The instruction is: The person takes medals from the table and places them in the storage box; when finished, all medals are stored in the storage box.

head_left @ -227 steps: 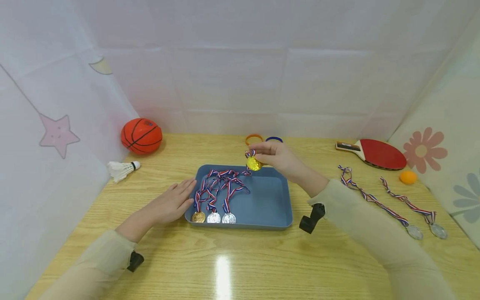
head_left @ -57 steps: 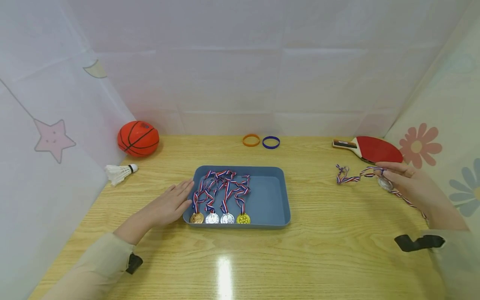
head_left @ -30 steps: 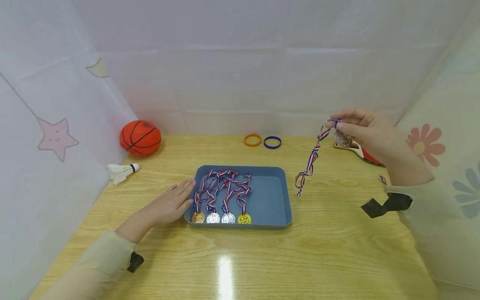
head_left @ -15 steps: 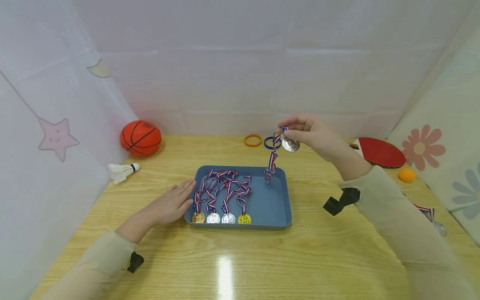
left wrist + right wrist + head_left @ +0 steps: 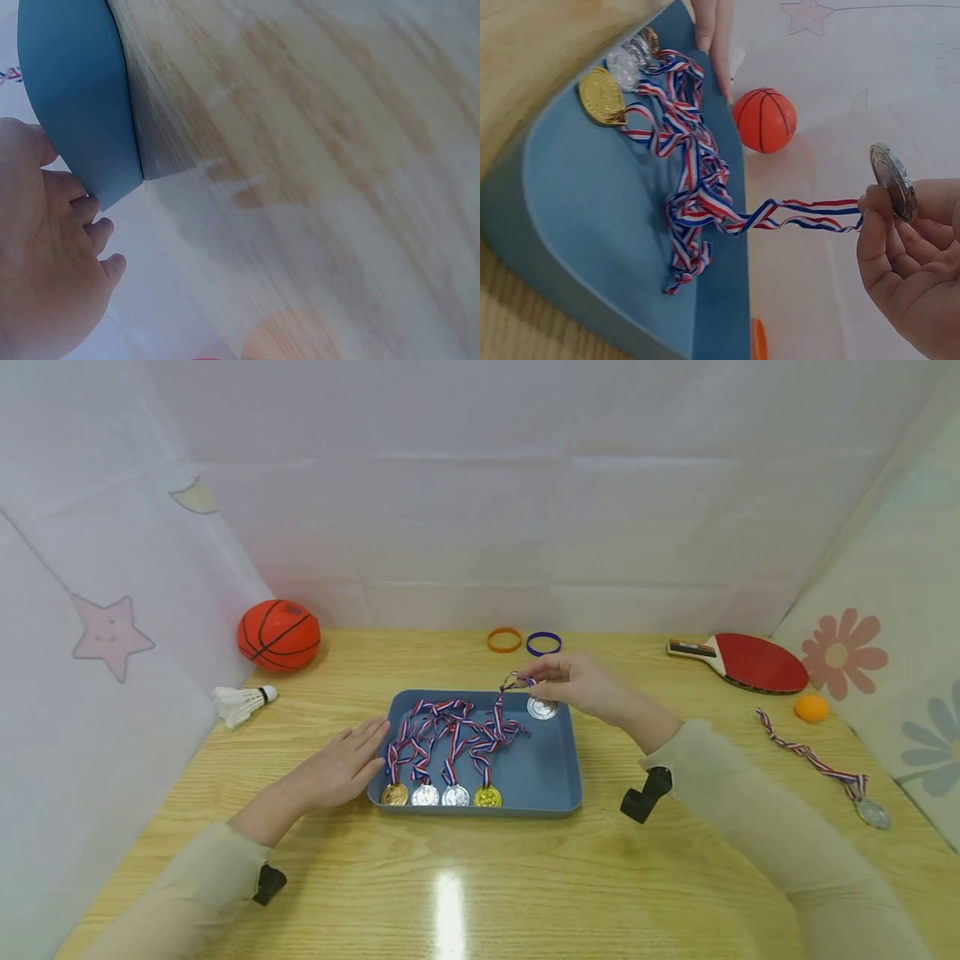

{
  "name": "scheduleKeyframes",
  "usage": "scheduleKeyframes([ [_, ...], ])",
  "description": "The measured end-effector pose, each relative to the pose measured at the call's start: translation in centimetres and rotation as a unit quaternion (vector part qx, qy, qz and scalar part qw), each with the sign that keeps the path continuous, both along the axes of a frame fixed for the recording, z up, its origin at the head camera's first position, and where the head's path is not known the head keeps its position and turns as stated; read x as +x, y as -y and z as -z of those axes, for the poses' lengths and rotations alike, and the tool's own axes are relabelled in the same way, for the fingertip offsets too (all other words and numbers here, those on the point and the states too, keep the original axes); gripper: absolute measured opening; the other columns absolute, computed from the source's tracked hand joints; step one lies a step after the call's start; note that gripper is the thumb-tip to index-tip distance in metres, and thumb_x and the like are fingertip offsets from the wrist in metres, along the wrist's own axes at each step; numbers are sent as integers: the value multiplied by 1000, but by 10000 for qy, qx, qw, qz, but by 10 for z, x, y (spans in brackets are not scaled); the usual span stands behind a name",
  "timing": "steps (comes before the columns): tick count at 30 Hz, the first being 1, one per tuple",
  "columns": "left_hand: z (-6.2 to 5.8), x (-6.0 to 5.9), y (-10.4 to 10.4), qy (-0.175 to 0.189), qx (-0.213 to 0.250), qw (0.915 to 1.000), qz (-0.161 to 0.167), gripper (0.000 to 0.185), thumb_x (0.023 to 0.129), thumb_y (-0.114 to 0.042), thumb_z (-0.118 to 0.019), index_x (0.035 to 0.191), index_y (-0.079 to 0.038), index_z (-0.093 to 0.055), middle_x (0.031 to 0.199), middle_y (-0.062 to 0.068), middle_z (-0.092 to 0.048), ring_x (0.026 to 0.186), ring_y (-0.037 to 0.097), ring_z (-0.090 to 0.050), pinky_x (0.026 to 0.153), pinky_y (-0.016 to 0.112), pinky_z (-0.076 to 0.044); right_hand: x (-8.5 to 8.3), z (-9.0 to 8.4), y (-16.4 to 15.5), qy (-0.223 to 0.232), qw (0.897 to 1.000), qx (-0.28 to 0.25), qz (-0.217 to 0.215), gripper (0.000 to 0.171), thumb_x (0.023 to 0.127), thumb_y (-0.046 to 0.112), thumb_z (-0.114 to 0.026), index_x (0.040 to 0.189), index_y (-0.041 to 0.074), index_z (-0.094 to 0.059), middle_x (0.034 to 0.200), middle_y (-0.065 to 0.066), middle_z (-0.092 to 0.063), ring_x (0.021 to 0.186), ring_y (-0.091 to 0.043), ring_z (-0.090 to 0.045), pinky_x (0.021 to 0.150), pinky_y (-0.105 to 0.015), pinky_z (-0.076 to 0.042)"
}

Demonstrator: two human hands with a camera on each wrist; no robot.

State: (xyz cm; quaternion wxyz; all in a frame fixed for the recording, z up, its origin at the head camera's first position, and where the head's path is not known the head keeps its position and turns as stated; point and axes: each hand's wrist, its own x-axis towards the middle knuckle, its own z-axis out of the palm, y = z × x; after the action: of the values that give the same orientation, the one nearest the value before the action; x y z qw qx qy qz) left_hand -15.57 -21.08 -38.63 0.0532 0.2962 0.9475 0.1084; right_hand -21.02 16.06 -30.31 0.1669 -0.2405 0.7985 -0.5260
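Observation:
A blue tray (image 5: 480, 812) lies mid-table with a row of medals (image 5: 441, 796) along its front wall: bronze, two silver, one gold (image 5: 601, 95). Their striped ribbons run back in a tangle. My right hand (image 5: 538, 683) hovers over the tray's back right part and pinches a silver medal (image 5: 542, 708) by its top. That medal's ribbon (image 5: 504, 727) trails down and heaps on the tray floor beside the other ribbons. In the right wrist view the same medal (image 5: 892, 180) stands edge-on between my fingertips (image 5: 874, 217). My left hand (image 5: 366, 750) lies flat on the table, fingers straight against the tray's left wall (image 5: 75, 97).
A basketball (image 5: 279, 635) and a shuttlecock (image 5: 242, 702) sit at the back left. An orange ring (image 5: 504, 640) and a blue ring (image 5: 543, 644) lie behind the tray. At right are a red paddle (image 5: 757, 662), an orange ball (image 5: 812, 707) and another silver medal (image 5: 873, 812).
My right hand brought the silver medal from the table's right side over to the tray and lowered it; its ribbon now rests in the tray. The left hand stayed put.

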Motion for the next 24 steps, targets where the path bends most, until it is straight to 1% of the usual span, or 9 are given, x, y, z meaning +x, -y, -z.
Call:
scheduleKeyframes([
  [3, -1, 1, 0, -49, 36, 10000, 14, 56, 100, -24, -36, 142, 8, -21, 148, 23, -18, 135, 37, -15, 106, 54, -14, 2, 15, 2, 27, 9996, 255, -131, 30, 90, 6, -59, 119, 0, -58, 111, -12, -62, 84, -23, -57, 67, -34, -50],
  [7, -1, 1, 0, -42, 45, 10000, 21, 56, 100, -25, -36, 142, 8, -21, 148, 23, -19, 134, 38, -16, 106, 54, -14, 8, 37, 6, 183, 9982, 425, -386, 31, 89, 2, -58, 120, -2, -56, 112, -17, -59, 75, -18, -55, 67, -42, -49],
  [10, -1, 0, 0, 2, 13, 10000, 13, 56, 100, -25, -35, 143, 7, -20, 148, 22, -18, 135, 37, -15, 106, 53, -14, 13, 53, 9, 254, 9965, 524, -596, 30, 89, -1, -57, 118, -5, -56, 110, -20, -58, 75, -17, -55, 68, -45, -48],
  [13, -1, 0, 0, 31, 15, 10000, 12, 56, 100, -25, -35, 143, 7, -20, 148, 22, -17, 135, 37, -15, 106, 53, -13, 18, 67, 11, 171, 9943, 709, -781, 27, 88, 0, -59, 115, -5, -58, 107, -17, -60, 81, -15, -57, 70, -36, -49],
  [16, -1, 0, 1, 46, 45, 10000, 9, 56, 100, -25, -35, 143, 7, -20, 148, 22, -17, 135, 38, -15, 106, 53, -13, 23, 78, 14, -18, 9914, 840, -1006, 23, 87, 0, -60, 110, -3, -60, 101, -10, -61, 81, -14, -57, 67, -26, -49],
  [20, 0, -1, 1, 34, 38, 10000, 13, 56, 101, -26, -34, 143, 7, -19, 148, 22, -17, 135, 37, -15, 107, 52, -12, 27, 89, 19, -215, 9891, 830, -1198, 19, 86, 0, -62, 104, -2, -63, 87, -4, -59, 73, -13, -53, 62, -24, -47],
  [24, 2, -2, 2, 38, 37, 10000, 21, 56, 101, -27, -33, 143, 6, -19, 149, 21, -17, 135, 37, -15, 107, 52, -12, 30, 94, 23, -448, 9884, 885, -1153, 13, 84, 3, -66, 97, 0, -65, 77, 1, -57, 69, -10, -53, 65, -23, -48],
])
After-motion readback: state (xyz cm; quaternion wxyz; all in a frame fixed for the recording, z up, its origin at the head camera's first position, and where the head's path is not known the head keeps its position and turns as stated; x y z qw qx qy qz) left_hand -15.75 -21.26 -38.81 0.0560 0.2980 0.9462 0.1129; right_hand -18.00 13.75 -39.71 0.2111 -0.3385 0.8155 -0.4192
